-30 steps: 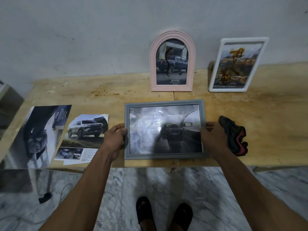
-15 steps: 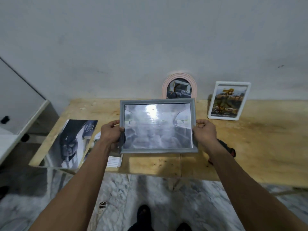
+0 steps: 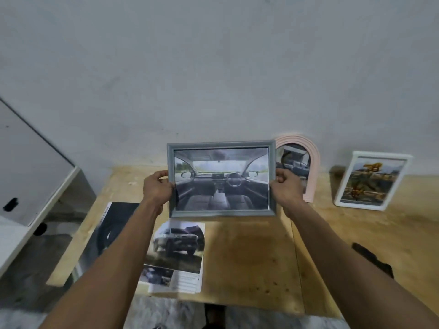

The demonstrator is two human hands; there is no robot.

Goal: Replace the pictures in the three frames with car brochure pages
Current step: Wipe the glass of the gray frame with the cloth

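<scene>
Grey frame [image 3: 221,179]: I hold it upright above the desk [image 3: 249,257], left of the pink frame [image 3: 306,167].
Hands: left [image 3: 158,189], right [image 3: 286,189], each clamped on a side rail.
Handling: I judge it stiff, light, with a breakable, slippery front; grip the rails.

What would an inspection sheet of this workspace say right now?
Surface: wooden table, stained, against a grey wall.
Job's things: grey frame held upright above the table, showing a car interior; pink frame with a pickup picture and white frame stand at the wall.
Clutter: brochure pages, dark booklet at the left edge, dark cloth on the right.
Grippers: left hand and right hand grip the grey frame's sides.
Cables: nothing seen.
Surroundings: white cabinet at left, marble floor below.
</scene>
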